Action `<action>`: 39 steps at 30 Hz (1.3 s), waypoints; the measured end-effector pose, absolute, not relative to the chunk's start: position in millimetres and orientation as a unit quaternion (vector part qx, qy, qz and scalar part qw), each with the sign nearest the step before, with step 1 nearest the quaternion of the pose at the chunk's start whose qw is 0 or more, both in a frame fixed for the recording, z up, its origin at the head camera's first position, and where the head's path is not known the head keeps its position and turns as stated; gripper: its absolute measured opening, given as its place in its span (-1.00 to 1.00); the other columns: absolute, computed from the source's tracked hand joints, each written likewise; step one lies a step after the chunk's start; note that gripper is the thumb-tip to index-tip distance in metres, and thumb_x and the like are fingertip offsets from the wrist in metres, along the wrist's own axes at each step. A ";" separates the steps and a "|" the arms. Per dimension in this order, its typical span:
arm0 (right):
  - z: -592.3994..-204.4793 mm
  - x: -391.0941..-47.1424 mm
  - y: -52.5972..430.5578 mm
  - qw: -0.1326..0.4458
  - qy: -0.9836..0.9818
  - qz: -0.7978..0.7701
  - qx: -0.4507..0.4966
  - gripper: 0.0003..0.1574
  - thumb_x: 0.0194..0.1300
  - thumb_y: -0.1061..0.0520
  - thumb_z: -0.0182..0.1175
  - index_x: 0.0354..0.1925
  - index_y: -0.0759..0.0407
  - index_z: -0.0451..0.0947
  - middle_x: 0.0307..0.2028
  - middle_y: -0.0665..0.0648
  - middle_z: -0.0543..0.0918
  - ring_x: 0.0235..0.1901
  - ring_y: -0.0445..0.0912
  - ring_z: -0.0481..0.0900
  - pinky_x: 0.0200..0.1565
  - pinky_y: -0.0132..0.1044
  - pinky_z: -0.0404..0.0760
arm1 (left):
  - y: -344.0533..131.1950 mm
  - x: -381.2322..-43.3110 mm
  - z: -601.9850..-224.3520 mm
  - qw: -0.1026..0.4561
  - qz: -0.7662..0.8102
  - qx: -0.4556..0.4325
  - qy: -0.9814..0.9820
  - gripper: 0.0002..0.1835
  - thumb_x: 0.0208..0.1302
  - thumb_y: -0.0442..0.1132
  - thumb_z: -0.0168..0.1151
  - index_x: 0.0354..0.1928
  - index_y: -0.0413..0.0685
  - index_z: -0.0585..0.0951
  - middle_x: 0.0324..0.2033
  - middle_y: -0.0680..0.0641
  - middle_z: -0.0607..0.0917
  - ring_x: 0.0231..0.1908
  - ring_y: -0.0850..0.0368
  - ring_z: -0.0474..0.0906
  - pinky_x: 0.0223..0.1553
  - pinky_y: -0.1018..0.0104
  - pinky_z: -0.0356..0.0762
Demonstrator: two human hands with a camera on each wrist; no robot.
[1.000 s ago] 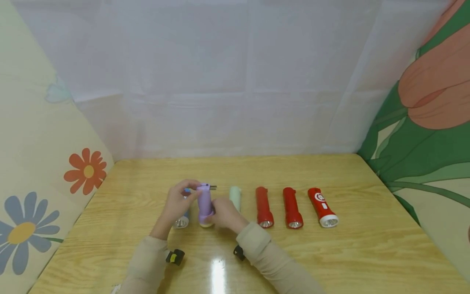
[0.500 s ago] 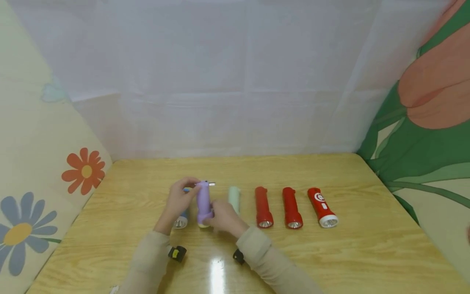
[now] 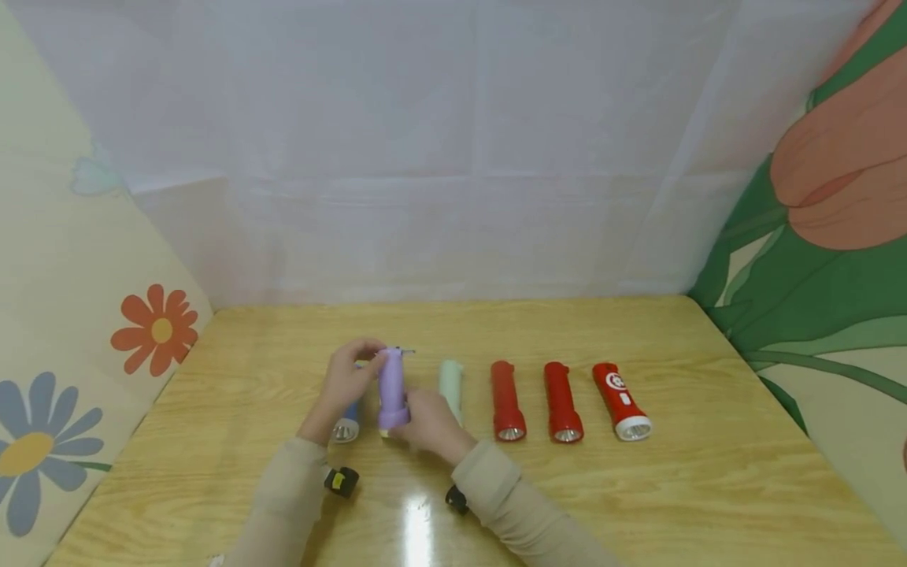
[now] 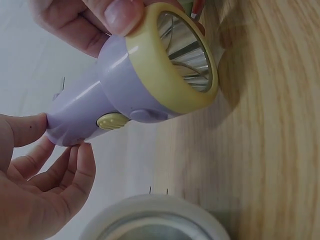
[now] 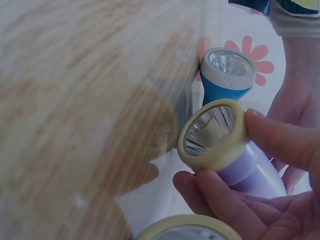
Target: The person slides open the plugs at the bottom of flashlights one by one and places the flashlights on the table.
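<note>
Both hands hold a purple flashlight [image 3: 391,391] just left of the table's middle in the head view. My left hand [image 3: 347,379] pinches its tail end, where thin metal prongs [image 3: 407,351] stick out to the right. Its pale yellow lens ring [image 4: 162,65] and yellow slide switch [image 4: 112,121] show in the left wrist view. Thumb and fingers of my right hand [image 5: 265,195] grip the lens end. Left of it lies a blue flashlight [image 3: 346,429], partly hidden by my left hand. A pale green flashlight [image 3: 450,384] lies to the right, partly behind my right hand.
Two plain red flashlights [image 3: 507,400] and a red one with a white head [image 3: 622,400] lie further right, lenses toward the person. Beyond the wooden table [image 3: 708,472] hangs a white cloth [image 3: 453,173]. Flower-patterned cloths [image 3: 836,315] flank both sides.
The purple flashlight turns slightly in my hands: its prongs showed as two and now look like one thin line. It has drifted slightly left and up. Both hands keep their hold.
</note>
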State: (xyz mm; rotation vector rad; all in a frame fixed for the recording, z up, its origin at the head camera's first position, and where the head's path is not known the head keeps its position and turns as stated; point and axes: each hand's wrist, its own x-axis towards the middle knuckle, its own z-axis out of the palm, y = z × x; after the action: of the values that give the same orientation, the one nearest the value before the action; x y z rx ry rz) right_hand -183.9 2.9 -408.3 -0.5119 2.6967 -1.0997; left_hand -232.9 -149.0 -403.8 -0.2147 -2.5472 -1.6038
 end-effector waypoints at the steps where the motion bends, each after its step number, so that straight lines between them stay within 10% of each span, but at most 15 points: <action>1: -408.0 -183.8 2.9 0.089 0.909 -0.368 -0.173 -0.47 -0.05 0.23 0.39 -0.09 0.39 0.47 -0.38 0.19 0.62 -0.60 -0.18 0.49 -0.49 -0.43 0.50 | -148.6 -233.8 -403.6 0.062 -0.530 -0.071 -0.843 -0.80 0.22 -0.35 0.15 -0.16 -0.33 0.55 -0.19 -0.26 0.61 -0.11 -0.13 0.51 -0.16 0.08 0.53; 39: -407.5 -179.5 0.2 0.050 0.928 -0.340 -0.144 -0.78 0.05 0.20 0.30 -0.35 0.32 0.51 -0.55 0.09 0.53 -0.59 -0.17 0.40 -0.55 -0.42 0.42 | -142.3 -253.6 -417.2 0.019 -0.453 -0.104 -0.885 -0.68 0.18 -0.38 0.14 -0.03 -0.43 0.51 -0.09 -0.36 0.57 -0.17 -0.22 0.55 -0.24 0.10 0.58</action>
State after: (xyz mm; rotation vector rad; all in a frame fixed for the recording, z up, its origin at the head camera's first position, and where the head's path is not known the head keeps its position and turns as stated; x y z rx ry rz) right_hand -179.5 0.2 -407.5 -0.4392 2.8247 -1.0365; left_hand -253.6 -142.3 -417.2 -0.3238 -2.7485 -1.4065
